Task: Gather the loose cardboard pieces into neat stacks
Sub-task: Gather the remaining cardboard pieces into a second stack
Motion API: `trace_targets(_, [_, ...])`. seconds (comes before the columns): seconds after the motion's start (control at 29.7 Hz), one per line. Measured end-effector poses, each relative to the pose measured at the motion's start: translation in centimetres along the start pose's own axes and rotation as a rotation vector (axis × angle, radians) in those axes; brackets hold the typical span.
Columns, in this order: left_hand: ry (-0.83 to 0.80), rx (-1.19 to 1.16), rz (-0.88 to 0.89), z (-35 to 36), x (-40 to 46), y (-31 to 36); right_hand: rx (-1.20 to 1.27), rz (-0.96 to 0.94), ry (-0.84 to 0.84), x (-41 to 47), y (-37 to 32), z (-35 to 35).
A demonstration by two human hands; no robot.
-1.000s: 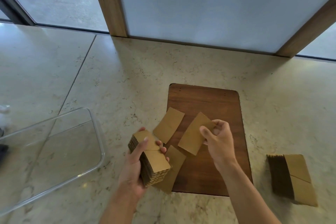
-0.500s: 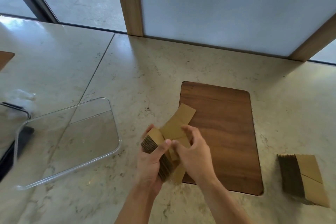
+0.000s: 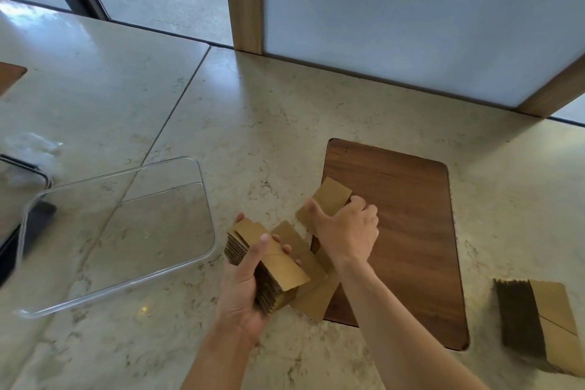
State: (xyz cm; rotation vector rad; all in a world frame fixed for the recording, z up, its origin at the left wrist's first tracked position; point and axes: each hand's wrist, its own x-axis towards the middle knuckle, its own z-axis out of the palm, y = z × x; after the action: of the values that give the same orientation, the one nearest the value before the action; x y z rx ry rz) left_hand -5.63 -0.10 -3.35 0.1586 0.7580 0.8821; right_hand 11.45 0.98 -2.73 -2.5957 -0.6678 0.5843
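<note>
Head view looks down on a pale stone table (image 3: pixel 253 136) where the left hand (image 3: pixel 245 282) grips a thick stack of cardboard pieces (image 3: pixel 269 266), thumb over the top sheet and fingers wrapped around its far side, holding it just above the table. Just beyond and to the right of that stack, the right hand (image 3: pixel 346 231) pinches a single cardboard piece (image 3: pixel 329 200), thumb on its upper face and fingers curled behind it, at the left edge of a dark wooden board (image 3: pixel 405 231). Two more loose pieces (image 3: pixel 316 298) lie beneath and between the hands, overlapping the board's left edge. Well off to the right of the right forearm, a second stack (image 3: pixel 538 323) rests on the table, blurred. To the left of the left hand lies a clear plastic tray (image 3: pixel 126 231), shallow and see-through.
</note>
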Motion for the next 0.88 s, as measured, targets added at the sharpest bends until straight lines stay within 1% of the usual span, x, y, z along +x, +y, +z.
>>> trace_targets(0.03, [0.003, -0.007, -0.005, -0.3, -0.1, 0.1, -0.04, -0.008, 0.009, 0.2, -0.6, 0.8])
trace_targets(0.1, [0.02, -0.01, -0.04, -0.7, -0.4, 0.3, 0.003, -0.023, 0.013, 0.4, -1.3, 1.8])
trace_targets(0.17, [0.045, 0.014, -0.065, -1.1, -0.7, 0.7, 0.14, -0.038, -0.017, 0.8, -1.6, 2.1])
trace_targets(0.27, [0.087, 0.069, -0.075, -1.6, -1.0, 1.1, 0.484, -0.038, -0.106, 1.2, -0.9, 0.2])
trace_targets(0.37, [0.093, 0.127, -0.034, -1.3, -0.9, 1.2, 0.634, -0.013, -0.163, -0.7, 0.4, -2.2])
trace_targets(0.4, [0.083, 0.129, -0.019, -1.1, -0.9, 1.1, 0.652, -0.012, -0.212, -2.0, 1.0, -2.5])
trace_targets(0.47, [0.081, 0.187, -0.024, -0.8, -0.9, 0.8, 0.589, -0.083, -0.401, -5.2, 2.1, -2.3])
trace_targets(0.51, [0.084, 0.246, -0.04, -0.9, -1.0, 0.7, 0.524, -0.164, -0.496, -6.8, 2.7, -2.0])
trace_targets(0.54, [0.083, 0.296, -0.058, -1.1, -1.2, 0.5, 0.446, -0.246, -0.55, -7.9, 3.2, -1.6])
trace_targets(0.57, [0.077, 0.321, -0.077, -1.6, -1.4, 0.3, 0.383, -0.316, -0.539, -8.6, 3.7, -1.3])
trace_targets(0.61, [0.07, 0.325, -0.095, -2.2, -1.7, 0.1, 0.338, -0.329, -0.47, -8.6, 4.0, -1.2])
trace_targets(0.67, [0.052, 0.305, -0.108, -3.4, -2.6, 0.0, 0.309, -0.281, -0.261, -7.4, 4.0, -1.3])
trace_targets(0.71, [0.048, 0.296, -0.104, -4.0, -3.2, 0.1, 0.265, -0.272, -0.192, -6.9, 3.9, -1.3])
trace_targets(0.74, [0.054, 0.291, -0.091, -4.4, -3.7, 0.1, 0.149, -0.296, -0.195, -6.4, 3.6, -1.1])
trace_targets(0.81, [0.08, 0.295, -0.046, -5.2, -4.6, 0.0, -0.154, -0.402, -0.264, -6.2, 2.9, -0.3])
trace_targets(0.84, [0.093, 0.296, -0.024, -5.5, -5.2, 0.1, -0.256, -0.449, -0.264, -6.5, 2.6, 0.3])
trace_targets(0.88, [0.099, 0.301, -0.021, -5.5, -5.3, 0.0, -0.266, -0.472, -0.243, -6.4, 2.5, 0.6])
